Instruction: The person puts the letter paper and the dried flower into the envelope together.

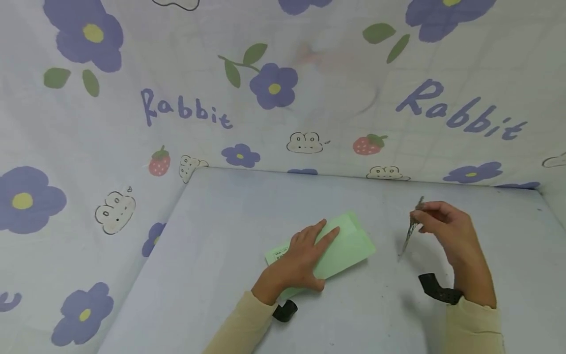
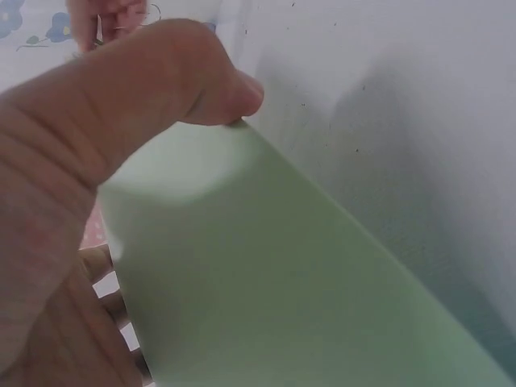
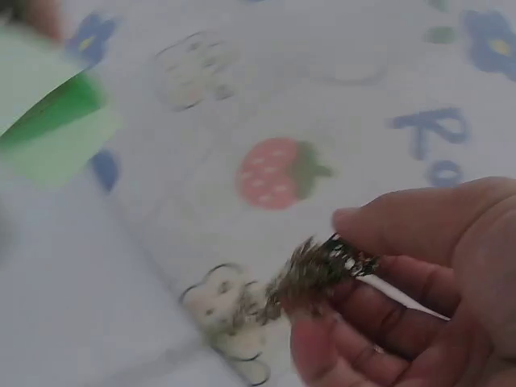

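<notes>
My left hand (image 1: 298, 260) grips a light green paper envelope (image 1: 347, 250), fingers spread over one face and thumb at the near edge. In the left wrist view, the thumb bends over the border of the envelope (image 2: 266, 258). The end of the envelope (image 3: 60, 149) towards the right hand gapes, showing a darker green inside. A small printed patch lies by its left corner. To the right, my right hand (image 1: 451, 233) pinches a slim, dark, feather-like openwork piece (image 3: 310, 274) between thumb and fingers. This piece (image 1: 410, 231) hangs tilted, apart from the envelope; its exact kind is unclear.
Both hands are over a pale white tabletop (image 1: 212, 211). Behind it and along the left hangs a white cloth (image 1: 190, 59) printed with purple flowers, strawberries and "Rabbit". Black bands (image 1: 439, 290) sit at both wrists.
</notes>
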`<move>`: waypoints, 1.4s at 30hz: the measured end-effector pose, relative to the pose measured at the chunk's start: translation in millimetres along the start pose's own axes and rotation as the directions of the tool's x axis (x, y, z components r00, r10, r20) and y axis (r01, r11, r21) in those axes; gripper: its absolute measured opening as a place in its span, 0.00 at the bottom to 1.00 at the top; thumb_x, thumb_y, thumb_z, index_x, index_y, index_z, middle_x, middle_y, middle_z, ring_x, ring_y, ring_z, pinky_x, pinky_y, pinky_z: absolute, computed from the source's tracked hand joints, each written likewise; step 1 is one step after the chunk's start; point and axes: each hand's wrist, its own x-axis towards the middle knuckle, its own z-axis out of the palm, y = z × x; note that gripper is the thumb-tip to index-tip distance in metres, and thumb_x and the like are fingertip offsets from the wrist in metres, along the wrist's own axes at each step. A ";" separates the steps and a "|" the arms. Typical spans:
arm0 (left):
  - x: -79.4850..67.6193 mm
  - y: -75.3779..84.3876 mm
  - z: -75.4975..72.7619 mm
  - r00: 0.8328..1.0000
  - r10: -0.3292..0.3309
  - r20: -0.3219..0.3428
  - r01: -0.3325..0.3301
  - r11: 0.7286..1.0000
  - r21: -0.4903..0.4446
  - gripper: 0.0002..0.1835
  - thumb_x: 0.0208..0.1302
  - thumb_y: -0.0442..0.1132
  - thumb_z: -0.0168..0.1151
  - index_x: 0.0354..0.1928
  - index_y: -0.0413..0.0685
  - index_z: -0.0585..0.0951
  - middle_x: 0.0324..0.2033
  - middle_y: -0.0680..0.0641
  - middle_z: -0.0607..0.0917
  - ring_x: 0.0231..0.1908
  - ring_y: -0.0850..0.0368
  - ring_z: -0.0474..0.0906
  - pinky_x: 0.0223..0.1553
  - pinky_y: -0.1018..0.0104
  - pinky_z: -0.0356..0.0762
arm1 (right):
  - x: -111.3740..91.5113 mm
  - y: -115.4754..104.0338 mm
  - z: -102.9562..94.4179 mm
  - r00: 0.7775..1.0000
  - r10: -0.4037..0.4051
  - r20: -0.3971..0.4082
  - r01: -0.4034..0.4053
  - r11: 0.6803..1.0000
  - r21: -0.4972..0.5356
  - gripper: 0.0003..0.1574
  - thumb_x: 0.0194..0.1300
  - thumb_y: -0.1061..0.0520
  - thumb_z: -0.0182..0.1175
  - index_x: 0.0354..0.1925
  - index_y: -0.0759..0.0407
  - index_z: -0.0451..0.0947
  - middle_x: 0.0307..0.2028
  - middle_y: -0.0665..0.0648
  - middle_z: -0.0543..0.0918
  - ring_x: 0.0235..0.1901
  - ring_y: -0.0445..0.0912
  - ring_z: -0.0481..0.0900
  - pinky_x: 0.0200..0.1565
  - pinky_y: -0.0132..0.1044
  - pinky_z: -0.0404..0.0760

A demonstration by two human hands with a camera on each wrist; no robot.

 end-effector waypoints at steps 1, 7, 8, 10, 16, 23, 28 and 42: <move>-0.2 0.3 0.0 1.000 0.002 0.000 -0.002 1.000 -0.003 0.66 0.42 0.46 0.78 0.81 0.56 0.45 0.77 0.39 0.47 0.72 0.42 0.52 0.66 0.42 0.56 | -1.5 -2.4 -5.3 1.000 -0.015 -0.017 0.018 0.982 0.189 0.13 0.70 0.62 0.62 0.49 0.70 0.77 0.41 0.54 0.85 0.40 0.42 0.85 0.38 0.31 0.82; -0.3 -0.1 -1.8 1.000 -0.011 0.022 0.010 1.000 0.002 0.67 0.42 0.47 0.78 0.81 0.57 0.44 0.77 0.40 0.46 0.73 0.43 0.50 0.67 0.42 0.55 | -4.5 -1.7 -9.3 0.996 -0.011 -0.085 0.069 0.683 0.727 0.13 0.65 0.78 0.57 0.47 0.71 0.77 0.40 0.62 0.85 0.39 0.52 0.88 0.40 0.41 0.84; -0.3 -0.1 -2.1 1.000 -0.010 0.022 0.010 1.000 0.001 0.67 0.42 0.46 0.78 0.81 0.57 0.44 0.77 0.40 0.46 0.73 0.43 0.50 0.67 0.42 0.55 | -4.5 -0.3 -5.5 0.996 0.000 -0.087 0.064 0.679 0.732 0.13 0.65 0.77 0.57 0.47 0.71 0.77 0.40 0.62 0.85 0.38 0.52 0.88 0.41 0.41 0.84; 0.0 0.5 -3.0 1.000 -0.007 0.026 0.007 1.000 -0.009 0.67 0.42 0.45 0.78 0.81 0.57 0.44 0.77 0.40 0.46 0.73 0.43 0.49 0.67 0.42 0.55 | -4.2 3.2 3.8 0.997 0.016 -0.080 0.048 0.685 0.727 0.14 0.64 0.76 0.59 0.48 0.70 0.76 0.40 0.62 0.85 0.39 0.52 0.88 0.42 0.42 0.83; 1.0 3.5 -3.8 1.000 0.000 0.027 0.000 1.000 -0.022 0.67 0.42 0.44 0.78 0.81 0.57 0.44 0.77 0.41 0.45 0.74 0.43 0.48 0.67 0.42 0.53 | -4.0 12.3 35.5 0.996 0.074 -0.051 -0.029 0.800 0.599 0.17 0.63 0.69 0.66 0.50 0.67 0.74 0.40 0.58 0.85 0.40 0.47 0.87 0.43 0.39 0.83; 1.2 4.0 -3.2 1.000 0.008 0.011 -0.008 1.000 -0.017 0.67 0.42 0.45 0.78 0.81 0.57 0.44 0.77 0.39 0.47 0.73 0.43 0.49 0.66 0.41 0.55 | -7.0 16.9 57.2 0.990 0.084 -0.114 -0.069 0.990 0.126 0.23 0.64 0.57 0.70 0.56 0.51 0.77 0.36 0.46 0.88 0.37 0.36 0.85 0.37 0.27 0.79; 1.7 4.7 -2.9 1.000 0.007 0.018 -0.006 1.000 -0.015 0.67 0.43 0.45 0.77 0.81 0.58 0.43 0.77 0.40 0.45 0.74 0.43 0.48 0.67 0.42 0.54 | -9.8 15.2 64.6 0.996 -0.003 -0.093 -0.002 0.999 -0.055 0.24 0.68 0.54 0.66 0.60 0.54 0.76 0.37 0.46 0.88 0.38 0.35 0.85 0.40 0.26 0.78; 3.8 7.8 -4.0 1.000 0.030 0.001 -0.030 0.999 0.015 0.67 0.43 0.47 0.77 0.81 0.57 0.43 0.77 0.40 0.46 0.73 0.44 0.49 0.68 0.43 0.54 | -9.7 6.2 68.6 0.994 -0.093 0.061 0.107 0.947 -0.302 0.19 0.71 0.50 0.62 0.49 0.64 0.85 0.47 0.61 0.85 0.43 0.34 0.76 0.40 0.28 0.76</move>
